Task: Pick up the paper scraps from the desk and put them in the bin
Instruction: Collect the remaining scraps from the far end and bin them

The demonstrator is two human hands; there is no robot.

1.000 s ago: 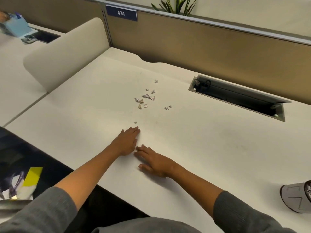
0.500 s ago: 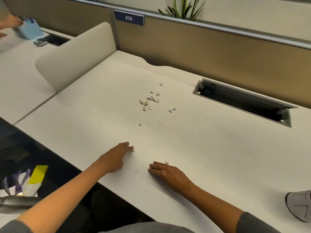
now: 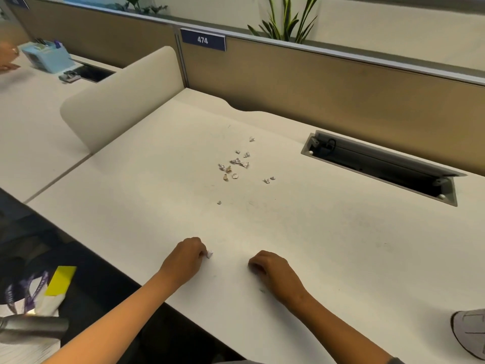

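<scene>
Both hands pulled back toward bench edge; left hand fingers now curled, pinching paper scrap; right hand fingers curled, contents hidden; scrap pile well beyond

An open-plan office is showing here: a white desk is running along a tan partition that is carrying a blue number plate reading 474. A recessed cable tray with its flap raised is sitting in the desktop, and a rounded cream divider is separating this place from the neighbouring desk. Potted plants are standing behind the partition.
</scene>
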